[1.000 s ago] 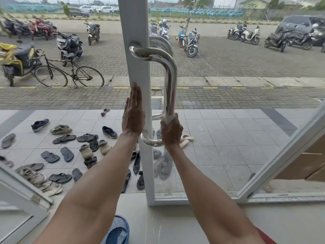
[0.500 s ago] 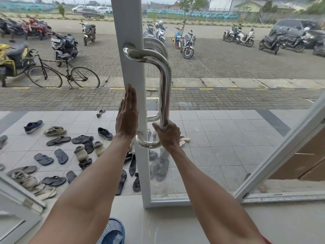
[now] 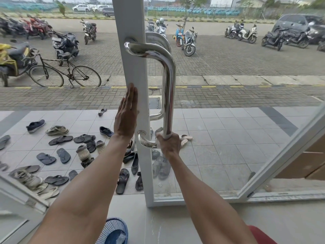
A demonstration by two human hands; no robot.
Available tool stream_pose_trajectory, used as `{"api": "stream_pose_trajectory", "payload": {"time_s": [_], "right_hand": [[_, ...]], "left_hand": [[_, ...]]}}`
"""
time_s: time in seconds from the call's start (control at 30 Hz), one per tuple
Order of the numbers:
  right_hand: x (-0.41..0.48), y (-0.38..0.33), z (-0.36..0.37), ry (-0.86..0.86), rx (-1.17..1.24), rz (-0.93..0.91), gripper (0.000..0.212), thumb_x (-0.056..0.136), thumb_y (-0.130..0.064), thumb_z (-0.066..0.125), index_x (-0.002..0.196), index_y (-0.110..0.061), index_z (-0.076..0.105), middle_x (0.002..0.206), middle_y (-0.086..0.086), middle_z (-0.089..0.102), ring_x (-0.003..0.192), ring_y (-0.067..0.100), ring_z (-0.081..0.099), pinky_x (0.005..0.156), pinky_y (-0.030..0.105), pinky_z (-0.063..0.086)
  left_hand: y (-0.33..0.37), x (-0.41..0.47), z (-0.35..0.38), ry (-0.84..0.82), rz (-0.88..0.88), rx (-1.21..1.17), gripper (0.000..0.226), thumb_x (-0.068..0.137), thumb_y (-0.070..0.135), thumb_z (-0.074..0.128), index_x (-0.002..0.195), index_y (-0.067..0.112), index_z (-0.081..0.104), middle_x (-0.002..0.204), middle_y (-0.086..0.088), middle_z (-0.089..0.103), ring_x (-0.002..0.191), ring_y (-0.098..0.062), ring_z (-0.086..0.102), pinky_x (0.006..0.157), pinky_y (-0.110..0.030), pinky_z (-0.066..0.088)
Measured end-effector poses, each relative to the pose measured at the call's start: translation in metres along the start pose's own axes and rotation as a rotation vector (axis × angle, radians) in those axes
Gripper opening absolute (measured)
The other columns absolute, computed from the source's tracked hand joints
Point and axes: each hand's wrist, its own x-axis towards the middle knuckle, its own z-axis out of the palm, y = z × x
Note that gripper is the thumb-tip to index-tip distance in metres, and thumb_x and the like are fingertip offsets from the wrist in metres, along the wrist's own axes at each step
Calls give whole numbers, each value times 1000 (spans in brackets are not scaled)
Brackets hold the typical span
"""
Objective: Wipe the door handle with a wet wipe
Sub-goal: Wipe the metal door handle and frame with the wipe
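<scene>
A polished steel door handle (image 3: 169, 88) is bolted to the white frame of a glass door (image 3: 134, 64); it runs down and bends back into the frame at the bottom. My right hand (image 3: 169, 144) is closed around the handle's lower bend, with a pale wet wipe (image 3: 158, 129) pressed between palm and steel; only a small edge of the wipe shows. My left hand (image 3: 126, 117) lies flat against the door frame beside the handle, fingers straight and together, holding nothing.
Many sandals and shoes (image 3: 63, 155) lie scattered on the tiled porch outside. A bicycle (image 3: 65, 73) and parked motorbikes (image 3: 189, 41) stand beyond. A blue mesh basket (image 3: 114, 229) sits on the floor below my arms. A second open door leaf (image 3: 281, 155) angles away on the right.
My right hand has slid down the handle's vertical bar to its lower bend. My left hand stays flat on the frame. The view has shifted a little.
</scene>
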Motion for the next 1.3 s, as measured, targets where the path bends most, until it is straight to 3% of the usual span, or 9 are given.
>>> {"api": "stream_pose_trajectory", "payload": {"time_s": [0.13,0.27,0.4,0.53,0.63,0.87,1.03,1.17,1.3], "right_hand": [[7,-10,-7,-38,11,-29,29,69,-47,80,68,-21,68,67,-8,70,72,17,70,74,42,60],[12,-35,-20,-25,4,-142,38,72,-33,81,51,-23,51,49,-10,56,51,8,57,61,33,51],[17,-64,-35,-39,17,-173,22,72,-30,80,62,-19,64,63,-1,67,67,23,69,72,45,60],[23,-96,-50,-27,7,-230,27,70,-30,79,55,-19,59,58,-3,62,64,22,66,71,43,60],[26,-115,-58,-24,-1,-273,23,70,-30,78,60,-13,65,63,4,68,71,27,71,70,43,60],[33,-144,-70,12,-3,-355,26,69,-28,78,52,-16,61,48,-9,54,52,10,57,58,28,50],[31,-141,-66,23,30,-332,21,68,-30,78,63,-12,69,62,-1,69,67,22,71,69,41,60],[25,-125,-57,33,54,-296,19,69,-29,78,71,-12,72,69,5,73,71,26,72,71,48,60],[18,-91,-46,-2,-11,-206,24,67,-37,77,73,-14,72,73,4,74,79,29,72,83,48,58]], "left_hand": [[2,-1,-3,-19,-7,8,98,81,3,72,157,8,12,166,0,-1,151,-19,18,120,-31,19],[6,-1,-9,-39,-13,14,97,81,1,72,157,7,12,166,-2,2,152,-18,14,121,-32,19],[9,-2,-13,-45,-8,34,91,85,-7,66,157,5,12,166,-5,4,153,-16,8,123,-36,23],[11,-2,-16,-64,-12,87,87,89,-11,60,157,6,9,166,-4,-1,153,-14,4,123,-33,21],[12,-2,-19,-58,-5,85,83,91,-12,55,157,6,10,166,-4,0,153,-14,6,123,-33,21],[14,-4,-22,-32,9,16,90,80,-27,44,157,4,11,166,-6,1,153,-18,9,123,-38,23],[15,-3,-18,-15,-13,-12,96,74,-30,45,157,4,11,166,-5,2,153,-17,8,123,-38,23],[19,-5,-14,-4,-43,-28,96,75,-29,47,157,5,11,166,-6,2,153,-17,8,123,-36,21],[21,-6,-11,5,-57,-48,96,75,-28,51,157,3,11,166,-7,3,153,-19,11,123,-37,22]]}}
